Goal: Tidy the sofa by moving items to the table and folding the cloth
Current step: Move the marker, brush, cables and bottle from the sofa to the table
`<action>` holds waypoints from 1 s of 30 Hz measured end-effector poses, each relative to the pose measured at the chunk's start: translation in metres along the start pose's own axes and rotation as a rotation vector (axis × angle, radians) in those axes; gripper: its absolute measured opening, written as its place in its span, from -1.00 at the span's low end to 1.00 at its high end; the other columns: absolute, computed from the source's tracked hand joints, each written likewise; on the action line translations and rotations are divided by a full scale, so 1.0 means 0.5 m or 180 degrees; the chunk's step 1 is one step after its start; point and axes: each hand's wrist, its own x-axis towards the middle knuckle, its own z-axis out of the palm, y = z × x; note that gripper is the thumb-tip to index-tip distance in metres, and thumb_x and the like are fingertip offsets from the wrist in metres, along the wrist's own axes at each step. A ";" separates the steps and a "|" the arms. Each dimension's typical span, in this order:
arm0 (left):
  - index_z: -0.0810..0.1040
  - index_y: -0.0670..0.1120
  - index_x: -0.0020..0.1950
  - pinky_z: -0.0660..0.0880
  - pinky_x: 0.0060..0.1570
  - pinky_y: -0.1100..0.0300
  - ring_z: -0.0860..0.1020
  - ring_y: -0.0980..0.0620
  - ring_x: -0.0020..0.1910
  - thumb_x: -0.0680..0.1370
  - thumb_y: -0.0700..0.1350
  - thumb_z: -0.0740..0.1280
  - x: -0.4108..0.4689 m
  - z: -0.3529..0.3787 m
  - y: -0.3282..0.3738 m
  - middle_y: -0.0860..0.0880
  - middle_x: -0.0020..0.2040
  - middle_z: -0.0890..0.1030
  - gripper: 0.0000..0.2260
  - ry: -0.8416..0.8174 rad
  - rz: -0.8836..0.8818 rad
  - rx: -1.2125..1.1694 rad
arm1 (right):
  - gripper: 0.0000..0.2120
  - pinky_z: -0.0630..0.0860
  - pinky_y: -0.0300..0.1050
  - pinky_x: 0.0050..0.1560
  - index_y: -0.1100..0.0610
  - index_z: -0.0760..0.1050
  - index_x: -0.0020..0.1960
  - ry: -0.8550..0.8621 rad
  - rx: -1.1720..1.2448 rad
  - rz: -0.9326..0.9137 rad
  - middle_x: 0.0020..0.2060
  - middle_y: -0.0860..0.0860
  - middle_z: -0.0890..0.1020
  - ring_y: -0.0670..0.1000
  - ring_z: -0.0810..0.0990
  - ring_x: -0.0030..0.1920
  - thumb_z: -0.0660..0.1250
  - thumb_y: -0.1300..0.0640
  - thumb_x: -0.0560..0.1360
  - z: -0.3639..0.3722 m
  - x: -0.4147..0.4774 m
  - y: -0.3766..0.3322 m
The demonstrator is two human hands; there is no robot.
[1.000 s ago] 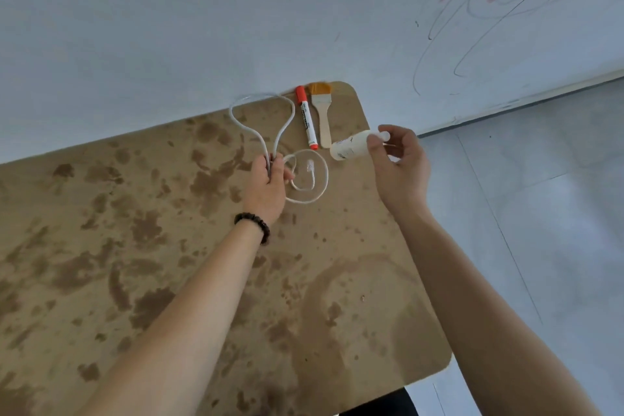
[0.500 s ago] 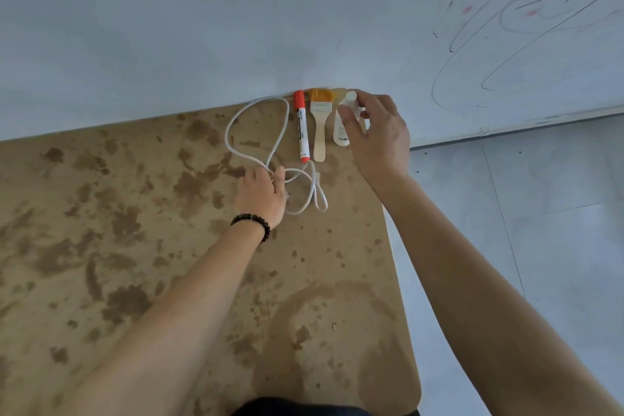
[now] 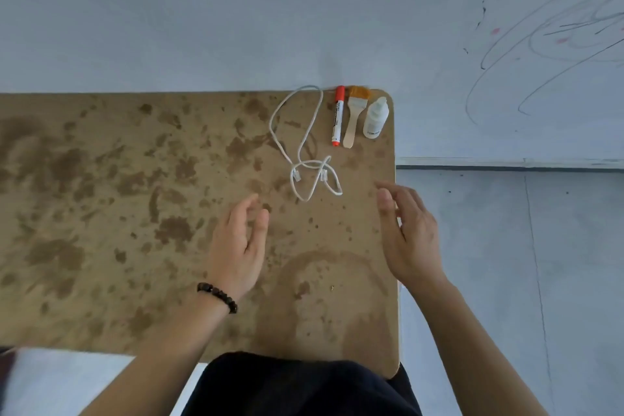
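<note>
both hands (image 3: pixel 236 243) (image 3: pixel 410 233) hang relaxed and empty below the cable (image 3: pixel 305 145) at upper centre; items look placed, cloth folding probably next.

stained brown table (image 3: pixel 135 213) | far right corner: white cable (image 3: pixel 297 145), marker (image 3: pixel 337 118), brush (image 3: pixel 353 118), bottle (image 3: pixel 375 118)

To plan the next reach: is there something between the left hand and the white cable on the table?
Nothing visible does. The left hand, open, is just short of the white cable; only bare stained table lies between them. The marker, brush and bottle lie beyond the cable, at the far edge.
</note>
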 end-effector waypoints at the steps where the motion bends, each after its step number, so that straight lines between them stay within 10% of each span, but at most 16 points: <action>1: 0.37 0.03 0.39 0.47 0.18 0.16 0.49 0.16 0.23 0.59 0.25 0.05 -0.051 -0.013 -0.004 0.19 0.25 0.49 -0.53 0.0122 -0.0139 -0.0171 | -0.67 0.45 -0.22 -0.02 -0.05 0.54 0.22 -0.0065 0.0098 0.0049 0.04 -0.25 0.56 -0.17 0.57 0.03 0.06 -0.11 0.66 0.000 -0.040 0.008; 9: 0.45 0.05 0.25 0.48 0.09 0.21 0.52 0.24 0.11 0.57 -0.09 0.33 -0.433 -0.061 -0.044 0.11 0.12 0.57 -0.73 0.1255 -0.1418 -0.0992 | -0.69 0.51 -0.27 0.00 -0.17 0.50 0.21 -0.1265 0.0549 0.0163 0.10 -0.20 0.59 -0.23 0.60 0.03 0.14 -0.25 0.58 0.020 -0.251 0.009; 13: 0.46 0.02 0.22 0.46 -0.05 0.48 0.53 0.29 0.05 0.56 -0.17 0.32 -0.550 -0.125 -0.076 0.07 0.09 0.59 -0.75 0.1788 -0.1474 -0.1138 | -0.70 0.51 -0.30 -0.03 -0.13 0.50 0.22 -0.1491 0.0551 -0.0319 0.08 -0.21 0.58 -0.21 0.59 0.02 0.22 -0.17 0.54 0.027 -0.299 -0.066; 25: 0.40 0.00 0.30 0.48 -0.06 0.45 0.55 0.23 0.06 0.54 -0.15 0.34 -1.058 -0.230 -0.364 0.10 0.10 0.58 -0.66 0.3349 -0.1646 -0.1743 | -0.71 0.53 -0.26 -0.05 -0.37 0.40 0.10 -0.2195 0.0410 -0.1403 0.11 -0.20 0.57 -0.20 0.57 0.08 0.39 -0.04 0.51 0.270 -0.737 -0.228; 30: 0.39 0.02 0.30 0.47 -0.07 0.47 0.55 0.24 0.05 0.53 -0.18 0.35 -1.315 -0.235 -0.497 0.11 0.09 0.58 -0.64 0.4117 -0.2193 -0.1998 | -0.60 0.52 -0.28 -0.06 -0.10 0.40 0.31 -0.2964 0.0086 -0.1846 0.16 -0.21 0.56 -0.21 0.56 0.11 0.39 0.03 0.50 0.409 -0.978 -0.264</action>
